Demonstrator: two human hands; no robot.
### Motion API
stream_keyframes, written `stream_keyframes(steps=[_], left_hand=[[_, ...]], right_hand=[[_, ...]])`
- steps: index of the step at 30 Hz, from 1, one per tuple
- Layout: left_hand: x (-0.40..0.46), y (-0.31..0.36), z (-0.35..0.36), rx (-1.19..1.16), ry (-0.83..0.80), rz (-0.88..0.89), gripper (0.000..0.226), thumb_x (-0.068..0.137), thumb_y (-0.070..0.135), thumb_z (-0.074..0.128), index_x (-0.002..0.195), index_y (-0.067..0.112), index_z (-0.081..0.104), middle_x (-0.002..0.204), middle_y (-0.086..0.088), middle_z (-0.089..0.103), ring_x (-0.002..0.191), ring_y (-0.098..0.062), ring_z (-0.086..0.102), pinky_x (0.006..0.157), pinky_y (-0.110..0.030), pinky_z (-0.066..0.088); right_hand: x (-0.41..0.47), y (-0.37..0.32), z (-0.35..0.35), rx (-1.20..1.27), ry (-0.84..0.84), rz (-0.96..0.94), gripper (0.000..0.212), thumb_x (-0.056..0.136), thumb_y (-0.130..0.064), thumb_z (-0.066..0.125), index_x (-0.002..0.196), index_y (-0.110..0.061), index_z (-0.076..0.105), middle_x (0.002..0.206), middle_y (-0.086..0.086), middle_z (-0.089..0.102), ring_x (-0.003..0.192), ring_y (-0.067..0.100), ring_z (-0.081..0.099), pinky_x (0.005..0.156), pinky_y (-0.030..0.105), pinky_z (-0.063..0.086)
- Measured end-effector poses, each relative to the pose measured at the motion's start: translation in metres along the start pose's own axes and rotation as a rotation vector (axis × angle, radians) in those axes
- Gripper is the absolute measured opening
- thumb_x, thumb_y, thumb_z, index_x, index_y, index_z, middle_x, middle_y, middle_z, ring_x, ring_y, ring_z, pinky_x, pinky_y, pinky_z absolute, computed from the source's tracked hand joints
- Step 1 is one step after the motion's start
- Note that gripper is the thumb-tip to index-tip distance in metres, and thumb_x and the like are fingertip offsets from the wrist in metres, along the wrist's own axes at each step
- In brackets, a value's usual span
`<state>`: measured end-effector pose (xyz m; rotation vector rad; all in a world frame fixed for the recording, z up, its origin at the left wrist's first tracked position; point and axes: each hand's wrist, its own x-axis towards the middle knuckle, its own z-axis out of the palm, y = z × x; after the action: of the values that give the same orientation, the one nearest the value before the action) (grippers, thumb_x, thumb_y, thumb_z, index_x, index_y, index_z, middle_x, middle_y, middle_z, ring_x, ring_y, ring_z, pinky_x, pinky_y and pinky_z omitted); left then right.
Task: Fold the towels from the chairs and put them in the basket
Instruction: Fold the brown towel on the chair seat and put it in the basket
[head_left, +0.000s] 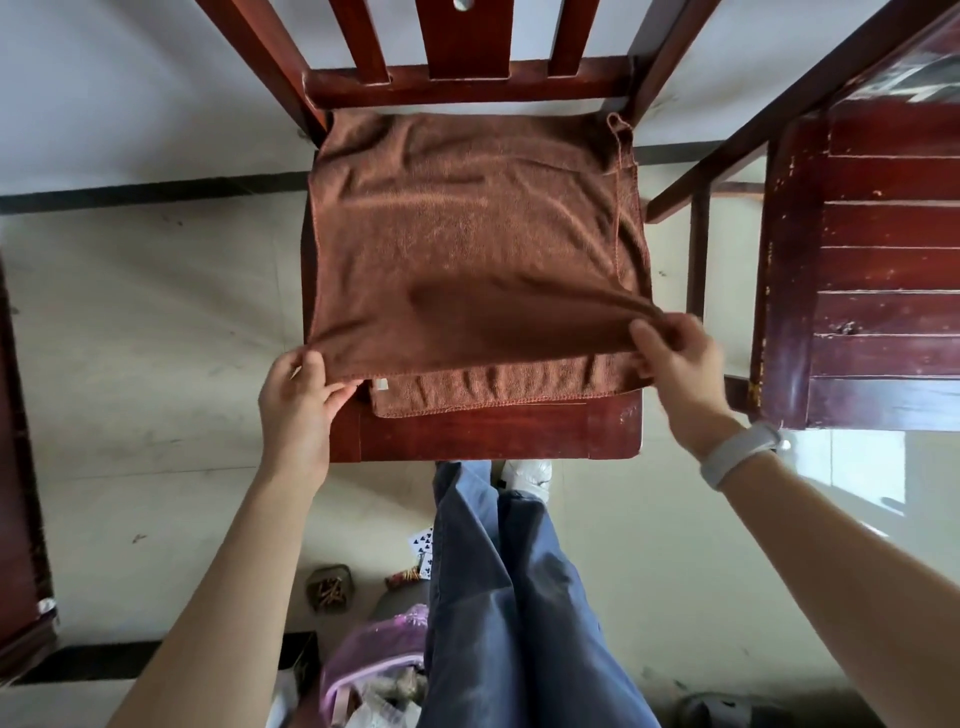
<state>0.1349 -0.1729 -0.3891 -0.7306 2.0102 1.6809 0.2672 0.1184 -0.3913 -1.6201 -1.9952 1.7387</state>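
A brown terry towel (467, 234) lies spread over a dark red wooden chair (483, 431) seat, doubled: the upper layer's near edge is raised off the lower layer, which shows as a stitched strip toward 6 o'clock with a small white tag at its 9 o'clock end; a hanging loop sits at the 1 o'clock corner

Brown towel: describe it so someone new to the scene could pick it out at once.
Find the red wooden chair in the middle of the view. The brown towel covers its seat, its near edge lifted by the left hand and right hand. It is the only cloth on a chair.
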Motion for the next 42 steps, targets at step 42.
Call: stream_keyframes(steps=[42], left_hand=[[-0.116,0.171,-0.004,-0.148,0.168,0.126,0.006,0.088,0.020,0.061,0.086,0.024,0.057,0.068,0.005,0.053,0.042,0.000,0.044,0.044,-0.015,0.038]], right_hand=[[-0.082,-0.142,-0.097,0.236,-0.004,-0.097,0.037,0.087,-0.003,0.040,0.072,-0.027,0.064,0.071,-0.003,0.057,0.057,0.007,0.050,0.047,0.012,0.043]])
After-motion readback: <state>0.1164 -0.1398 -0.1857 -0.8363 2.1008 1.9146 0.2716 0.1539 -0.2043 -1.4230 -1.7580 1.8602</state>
